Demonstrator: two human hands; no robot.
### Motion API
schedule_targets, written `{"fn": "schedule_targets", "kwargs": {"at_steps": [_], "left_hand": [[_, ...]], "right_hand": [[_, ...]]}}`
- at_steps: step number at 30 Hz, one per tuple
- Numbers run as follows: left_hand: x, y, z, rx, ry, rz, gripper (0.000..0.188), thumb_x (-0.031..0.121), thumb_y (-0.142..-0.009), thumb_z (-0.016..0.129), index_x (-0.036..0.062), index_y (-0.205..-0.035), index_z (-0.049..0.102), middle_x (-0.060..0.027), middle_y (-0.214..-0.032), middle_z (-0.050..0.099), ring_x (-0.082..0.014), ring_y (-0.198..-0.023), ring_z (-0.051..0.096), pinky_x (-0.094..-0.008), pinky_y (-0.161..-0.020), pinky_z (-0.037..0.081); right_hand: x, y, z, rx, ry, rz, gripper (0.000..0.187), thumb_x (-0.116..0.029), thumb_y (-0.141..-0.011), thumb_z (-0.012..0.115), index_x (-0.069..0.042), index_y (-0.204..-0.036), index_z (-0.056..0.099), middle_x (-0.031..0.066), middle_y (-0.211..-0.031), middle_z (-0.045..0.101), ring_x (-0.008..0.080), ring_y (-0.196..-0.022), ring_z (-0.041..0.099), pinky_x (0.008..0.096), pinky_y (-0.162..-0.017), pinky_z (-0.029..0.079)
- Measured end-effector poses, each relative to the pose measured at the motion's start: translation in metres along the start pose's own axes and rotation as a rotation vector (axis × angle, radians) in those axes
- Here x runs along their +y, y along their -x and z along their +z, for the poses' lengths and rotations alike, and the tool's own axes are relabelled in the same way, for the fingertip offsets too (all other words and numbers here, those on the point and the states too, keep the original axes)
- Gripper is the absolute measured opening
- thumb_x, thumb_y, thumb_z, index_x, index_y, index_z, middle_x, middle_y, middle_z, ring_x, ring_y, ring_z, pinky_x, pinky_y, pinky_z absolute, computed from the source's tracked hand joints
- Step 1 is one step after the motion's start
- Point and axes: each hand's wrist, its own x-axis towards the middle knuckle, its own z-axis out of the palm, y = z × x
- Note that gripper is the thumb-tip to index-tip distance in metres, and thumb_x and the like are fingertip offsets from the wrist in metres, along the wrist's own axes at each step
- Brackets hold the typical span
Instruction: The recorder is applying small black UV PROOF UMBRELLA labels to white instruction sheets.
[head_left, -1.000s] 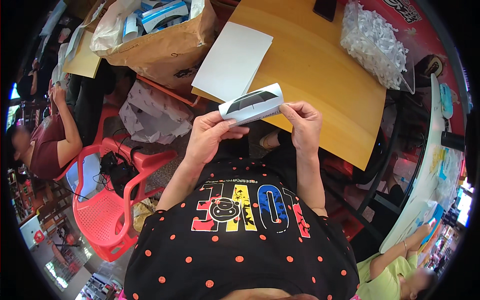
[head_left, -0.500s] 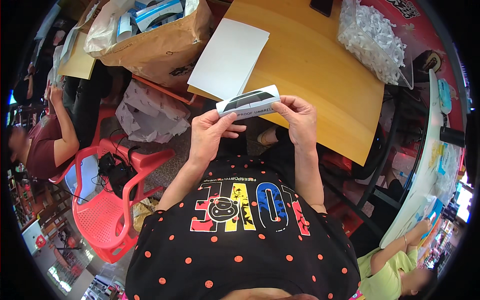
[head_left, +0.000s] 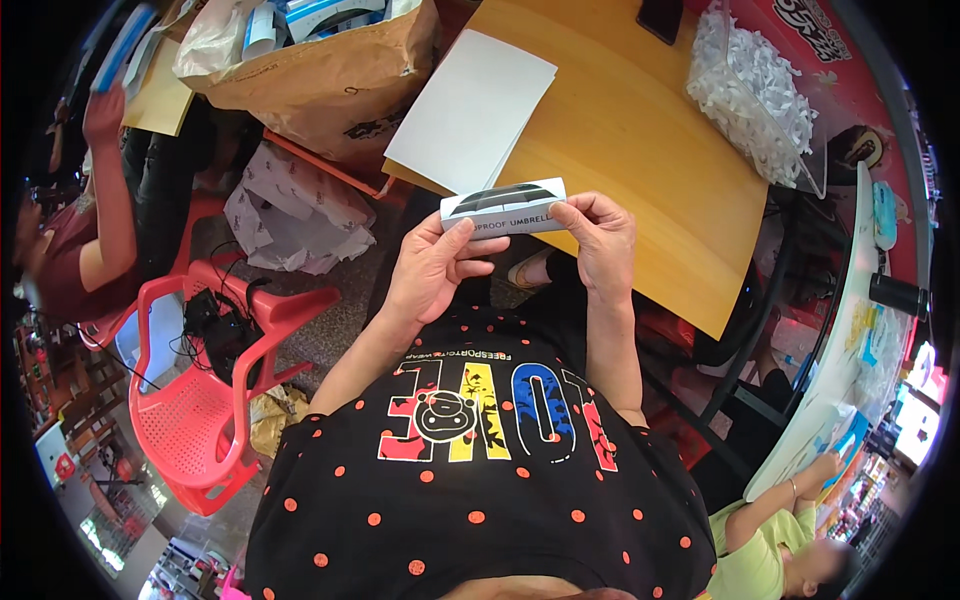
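Both hands hold a small umbrella box (head_left: 508, 212) level in front of my chest, just off the near edge of the table. It is white and grey, with a black umbrella canopy pictured on it. My left hand (head_left: 432, 268) pinches its left end, thumb on the near face and the other fingers partly curled below. At the right end, my right hand (head_left: 602, 238) grips the box with thumb and fingers. Behind the box, a stack of white sheets (head_left: 470, 110) lies on the wooden table (head_left: 620, 130).
A brown paper bag (head_left: 320, 105) holding blue-white boxes stands at far left. A clear bin (head_left: 750, 110) of shredded paper and a dark phone (head_left: 660, 18) sit at the far side. At left is a red plastic chair (head_left: 190, 425) with black cables; co-workers sit at both sides.
The umbrella box has tilted so more of its lower printed face shows, still between both hands. At left, a co-worker's arm has risen, holding a blue-white item.
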Motion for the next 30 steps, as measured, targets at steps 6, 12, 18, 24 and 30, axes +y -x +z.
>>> {"fn": "schedule_targets", "kwargs": {"at_steps": [6,12,18,24,30], "left_hand": [[-0.001,-0.001,-0.005,-0.002,-0.018,0.028,0.028,0.011,-0.098,0.047,-0.0078,-0.117,0.054,-0.0199,-0.11,0.063,-0.0263,-0.098,0.066,-0.0308,-0.083,0.057],[0.003,0.0,-0.006,0.017,-0.027,0.107,0.028,0.012,-0.097,0.048,-0.009,-0.114,0.056,-0.0213,-0.104,0.065,-0.0267,-0.092,0.068,-0.032,-0.079,0.058],[0.005,-0.006,-0.011,0.062,-0.14,0.166,0.026,0.012,-0.094,0.049,-0.0078,-0.109,0.059,-0.0202,-0.098,0.067,-0.0282,-0.086,0.069,-0.0342,-0.076,0.058],[0.005,-0.006,-0.009,0.056,-0.245,0.205,0.027,0.014,-0.095,0.051,-0.0079,-0.108,0.059,-0.0204,-0.097,0.067,-0.0269,-0.085,0.069,-0.0334,-0.076,0.057],[0.005,-0.007,-0.008,0.038,-0.228,0.167,0.024,0.013,-0.095,0.051,-0.0064,-0.107,0.06,-0.0193,-0.098,0.067,-0.0256,-0.085,0.069,-0.0326,-0.076,0.057]], "right_hand": [[0.0,0.001,0.006,-0.001,-0.032,-0.023,0.012,-0.008,-0.081,0.072,0.003,-0.083,0.067,0.0057,-0.075,0.066,0.0079,-0.066,0.058,0.0207,-0.061,0.046],[0.008,-0.001,0.011,-0.049,-0.08,-0.042,0.01,-0.005,-0.082,0.071,0.003,-0.084,0.067,0.005,-0.077,0.067,0.0077,-0.067,0.059,0.0208,-0.064,0.047],[0.013,-0.001,0.011,-0.086,-0.103,-0.017,0.011,-0.004,-0.083,0.07,0.003,-0.089,0.066,0.0051,-0.081,0.067,0.0076,-0.071,0.06,0.0208,-0.068,0.047],[0.002,0.004,0.022,-0.103,-0.112,0.073,0.013,-0.003,-0.082,0.069,0.004,-0.093,0.066,0.0058,-0.084,0.068,0.0075,-0.073,0.06,0.0206,-0.069,0.047],[0.014,0.005,0.02,-0.111,-0.108,0.082,0.013,-0.004,-0.082,0.069,0.003,-0.093,0.066,0.0062,-0.085,0.069,0.0067,-0.073,0.06,0.0205,-0.067,0.048]]}}
